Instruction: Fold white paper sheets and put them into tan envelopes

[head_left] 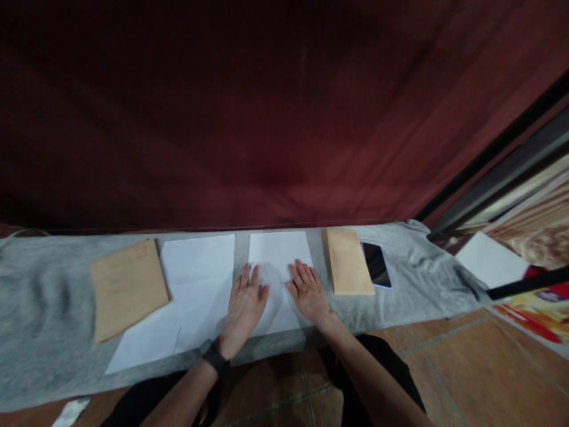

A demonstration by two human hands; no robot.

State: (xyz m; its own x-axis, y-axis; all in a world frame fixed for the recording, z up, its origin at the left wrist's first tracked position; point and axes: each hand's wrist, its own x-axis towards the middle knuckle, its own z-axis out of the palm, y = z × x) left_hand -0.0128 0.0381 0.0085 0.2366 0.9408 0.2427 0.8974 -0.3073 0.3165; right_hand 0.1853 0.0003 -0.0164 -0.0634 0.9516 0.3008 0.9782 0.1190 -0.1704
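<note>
A white sheet of paper [278, 246] lies on the grey cloth in front of me. My left hand [247, 301] rests with its fingertips on the sheet's left side, fingers stretched out, a dark band on the wrist. On the right side of the same sheet, my right hand [309, 295] lies flat, fingers spread. Neither hand grips anything. To the left are more white sheets [200, 261], with a brown envelope [128, 287] partly over them. A stack of smaller brown envelopes [350, 264] sits to the right of my right hand.
Beside the envelope stack lies a dark-screened phone [377, 265]. The grey cloth [413, 279] covers a long, narrow surface, with a dark red curtain [284, 136] behind it. Tiled floor [471, 356] and a metal frame [498, 160] show at the right.
</note>
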